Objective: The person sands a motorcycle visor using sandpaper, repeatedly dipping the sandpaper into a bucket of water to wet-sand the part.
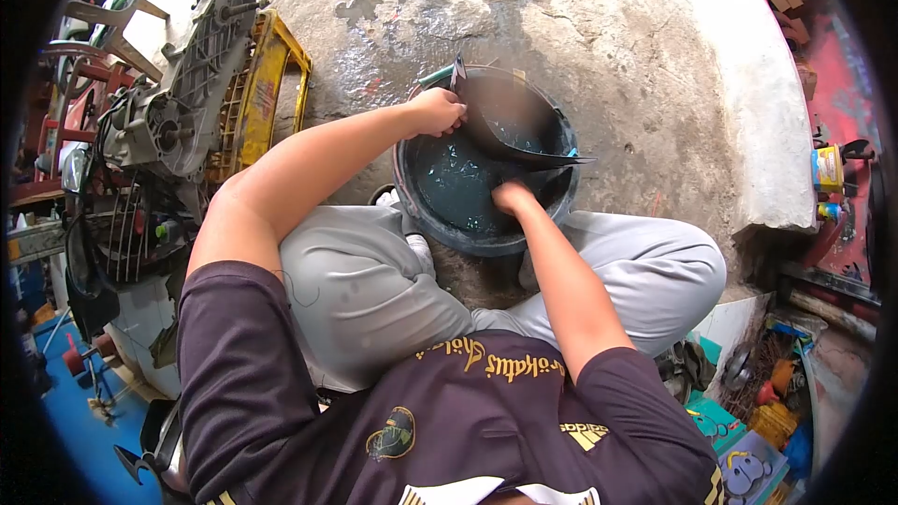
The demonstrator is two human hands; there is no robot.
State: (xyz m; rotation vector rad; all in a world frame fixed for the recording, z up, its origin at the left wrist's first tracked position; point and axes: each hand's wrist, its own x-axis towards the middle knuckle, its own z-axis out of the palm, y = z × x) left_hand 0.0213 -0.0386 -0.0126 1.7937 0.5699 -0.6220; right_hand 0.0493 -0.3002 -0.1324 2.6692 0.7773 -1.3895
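A round black tub (407, 192) of dark water stands on the floor between my bent legs. A thin, dark, curved panel (524, 157) with pointed ends leans across its far side, its inner face wet and shiny; its exact kind is unclear. At the tub's upper left rim, my left hand (438, 112) is closed on the panel's left edge. My right hand (511, 196) reaches into the tub just below the panel's near edge. Its fingers are hidden in the dark water or behind the panel, so their hold does not show.
On the left, a metal engine casing (178, 103) rests by a yellow plastic crate (292, 61). A pale concrete ledge (772, 140) runs along the right. Tools and a cartoon-printed box (748, 468) lie at lower right. The concrete floor (645, 103) has wet patches beyond the tub.
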